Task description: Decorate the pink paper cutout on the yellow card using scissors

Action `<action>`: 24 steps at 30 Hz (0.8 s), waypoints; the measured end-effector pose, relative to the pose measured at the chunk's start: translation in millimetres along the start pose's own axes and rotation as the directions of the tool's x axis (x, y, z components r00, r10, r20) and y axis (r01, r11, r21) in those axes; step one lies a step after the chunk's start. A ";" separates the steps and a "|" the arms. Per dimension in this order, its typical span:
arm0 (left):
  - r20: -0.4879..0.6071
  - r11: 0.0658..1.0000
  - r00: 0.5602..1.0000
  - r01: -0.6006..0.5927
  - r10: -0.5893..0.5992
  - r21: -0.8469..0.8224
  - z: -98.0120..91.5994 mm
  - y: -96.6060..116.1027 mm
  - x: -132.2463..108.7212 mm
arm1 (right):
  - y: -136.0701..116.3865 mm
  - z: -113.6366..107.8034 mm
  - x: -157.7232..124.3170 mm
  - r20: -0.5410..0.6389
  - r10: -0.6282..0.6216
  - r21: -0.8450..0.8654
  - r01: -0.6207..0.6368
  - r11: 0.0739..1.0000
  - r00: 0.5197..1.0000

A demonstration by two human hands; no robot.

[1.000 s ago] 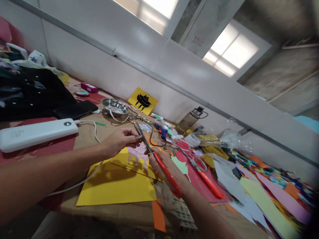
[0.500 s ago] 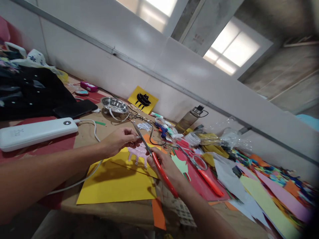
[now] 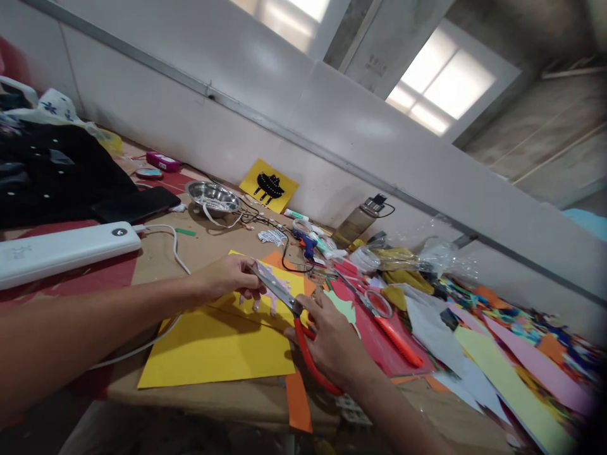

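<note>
My right hand (image 3: pixel 329 341) is closed round the red handles of a pair of scissors (image 3: pixel 310 360). The blades point up and to the left, toward my left hand (image 3: pixel 232 278). Its fingers are pinched together right at the blade tips; whatever they hold is too small to make out. Beneath both hands lies a yellow sheet (image 3: pixel 222 347), with a pink cutout (image 3: pixel 272 303) on yellow paper partly hidden behind the blades. An orange strip (image 3: pixel 298 404) hangs over the table's front edge, below the scissors.
A white power bank (image 3: pixel 71 249) with a cable lies left. Toward the wall stand a metal bowl (image 3: pixel 213 197), a yellow card with a black cutout (image 3: pixel 269 186), a blue glue gun (image 3: pixel 306 243) and a bottle (image 3: pixel 358 221). Red-handled scissors (image 3: pixel 398 341) and coloured sheets (image 3: pixel 512 385) lie right.
The scissors in my right hand have tilted, their blades now lower and showing their flat side. My right hand has turned and moved slightly right. My left hand stays pinched near the tips.
</note>
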State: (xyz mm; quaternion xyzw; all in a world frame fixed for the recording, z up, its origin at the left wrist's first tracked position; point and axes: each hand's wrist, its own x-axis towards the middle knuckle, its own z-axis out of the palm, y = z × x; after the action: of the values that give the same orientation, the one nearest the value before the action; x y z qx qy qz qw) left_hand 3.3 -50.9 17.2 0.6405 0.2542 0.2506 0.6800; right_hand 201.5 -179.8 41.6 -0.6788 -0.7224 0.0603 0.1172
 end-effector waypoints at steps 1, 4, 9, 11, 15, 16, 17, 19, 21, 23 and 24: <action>-0.022 1.000 1.000 0.008 -0.008 -0.011 -0.9 0.0 -0.2 | 5.2 -0.7 -1.9 -0.013 -0.003 0.046 0.003 0.999 1.000; -0.119 0.996 0.992 0.028 -0.037 -0.081 -6.4 4.8 -1.9 | 25.5 -5.2 -7.5 -0.070 0.039 0.136 -0.030 0.990 0.997; -0.168 0.986 0.984 0.028 -0.056 -0.166 -9.7 15.2 -4.2 | 62.8 -8.9 -18.7 -0.059 0.155 -0.051 -0.158 0.986 0.986; -0.184 0.984 0.980 0.037 -0.070 -0.176 -8.6 14.9 -3.3 | 75.2 -7.7 -22.3 -0.047 0.195 -0.133 -0.200 0.971 0.980; -0.222 0.978 0.973 0.020 -0.066 -0.206 -9.7 9.4 0.6 | 94.9 -8.4 -27.3 0.022 0.231 -0.208 -0.222 0.953 0.973; -0.228 0.976 0.972 0.015 -0.066 -0.218 -10.6 8.2 1.5 | 98.2 -9.8 -27.9 0.044 0.226 -0.223 -0.211 0.952 0.973; -0.234 0.973 0.970 0.014 -0.070 -0.231 -11.4 7.4 2.2 | 100.4 -11.5 -27.9 0.058 0.217 -0.242 -0.198 0.950 0.974; -0.246 0.968 0.965 0.024 -0.087 -0.249 -12.6 7.0 2.8 | 100.9 -15.4 -24.8 0.030 0.196 -0.279 -0.180 0.943 0.980; -0.254 0.966 0.962 0.030 -0.098 -0.258 -12.6 8.1 2.6 | 96.2 -18.1 -16.4 -0.060 0.177 -0.256 -0.186 0.949 0.982; -0.263 0.966 0.960 0.032 -0.101 -0.256 -11.9 10.2 2.0 | 88.4 -17.9 -3.2 -0.141 0.171 -0.154 -0.193 0.969 0.975; -0.270 0.967 0.958 0.033 -0.102 -0.252 -11.6 11.4 1.6 | 84.5 -16.4 4.4 -0.149 0.171 -0.101 -0.187 0.977 0.974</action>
State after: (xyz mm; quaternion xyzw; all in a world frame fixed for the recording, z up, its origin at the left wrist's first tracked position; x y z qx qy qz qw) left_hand -3.5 -40.6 27.9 0.5005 0.3369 0.3447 0.7192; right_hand 287.0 -170.5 37.1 -0.7492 -0.6507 -0.0182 0.1224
